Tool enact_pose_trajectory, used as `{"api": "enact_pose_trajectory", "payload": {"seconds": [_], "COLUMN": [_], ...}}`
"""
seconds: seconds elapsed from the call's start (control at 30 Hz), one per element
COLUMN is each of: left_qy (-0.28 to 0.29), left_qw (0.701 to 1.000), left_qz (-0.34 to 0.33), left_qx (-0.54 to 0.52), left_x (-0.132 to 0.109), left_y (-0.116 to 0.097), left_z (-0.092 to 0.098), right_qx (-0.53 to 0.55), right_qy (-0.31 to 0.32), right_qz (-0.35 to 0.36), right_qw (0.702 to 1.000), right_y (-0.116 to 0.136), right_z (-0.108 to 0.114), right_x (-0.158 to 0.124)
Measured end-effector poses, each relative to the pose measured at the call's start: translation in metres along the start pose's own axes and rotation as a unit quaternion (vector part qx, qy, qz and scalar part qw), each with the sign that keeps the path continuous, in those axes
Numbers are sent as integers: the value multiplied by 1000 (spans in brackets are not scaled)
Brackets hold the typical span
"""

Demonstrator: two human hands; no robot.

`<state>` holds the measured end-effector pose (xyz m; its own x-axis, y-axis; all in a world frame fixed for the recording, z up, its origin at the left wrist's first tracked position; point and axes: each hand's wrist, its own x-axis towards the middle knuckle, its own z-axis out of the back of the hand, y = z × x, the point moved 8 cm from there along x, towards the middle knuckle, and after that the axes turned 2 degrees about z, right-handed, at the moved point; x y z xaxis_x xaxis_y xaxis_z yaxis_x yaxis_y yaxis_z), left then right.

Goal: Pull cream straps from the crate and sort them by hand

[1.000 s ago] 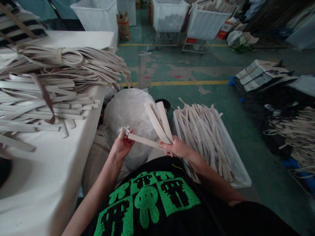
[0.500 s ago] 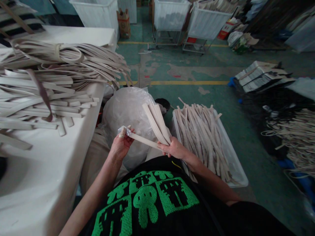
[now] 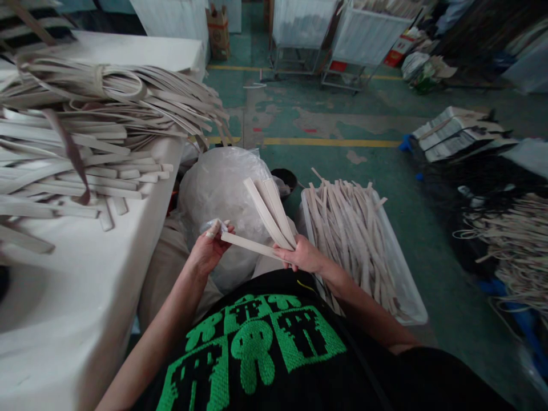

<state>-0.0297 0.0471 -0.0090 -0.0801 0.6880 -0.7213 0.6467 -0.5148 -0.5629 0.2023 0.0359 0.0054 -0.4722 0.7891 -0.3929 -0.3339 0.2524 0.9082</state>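
My right hand (image 3: 303, 254) is closed around several flat beige strips (image 3: 274, 212), whose free ends fan up and away from me. One single strip (image 3: 248, 244) from the same grip points left, and its squared end lies at the fingertips of my left hand (image 3: 209, 248). Pinched in those left fingers is a small crumpled white piece, like cloth or thin plastic (image 3: 219, 224), right beside the strip's end. Light coverings show on some left fingertips. Whether the left fingers also touch the strip is hard to see.
Loose strips and a tied bundle (image 3: 99, 80) lie on the white-covered table (image 3: 55, 308) at left. A clear plastic bag (image 3: 222, 177) stands before me. Right of my knees is a white bin (image 3: 406, 279) of strips. Wheeled carts (image 3: 299, 23) and piles (image 3: 514, 245) stand beyond.
The white piece has drawn back from the single strip, so the strip's squared end now shows. My right hand keeps its grip; the view has shifted slightly.
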Motion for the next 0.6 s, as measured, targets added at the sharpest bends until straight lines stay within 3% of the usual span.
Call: {"api": "enact_pose_trajectory", "payload": {"seconds": [0.6], "left_qy": [12], "left_qw": [1000], "left_qz": [-13], "left_qx": [21], "left_x": [7], "left_y": [6], "left_z": [9], "right_qx": [-2], "right_qy": [-10], "right_qz": [-8], "right_qw": [1000], "right_y": [-3], "right_z": [2], "right_x": [-4]}}
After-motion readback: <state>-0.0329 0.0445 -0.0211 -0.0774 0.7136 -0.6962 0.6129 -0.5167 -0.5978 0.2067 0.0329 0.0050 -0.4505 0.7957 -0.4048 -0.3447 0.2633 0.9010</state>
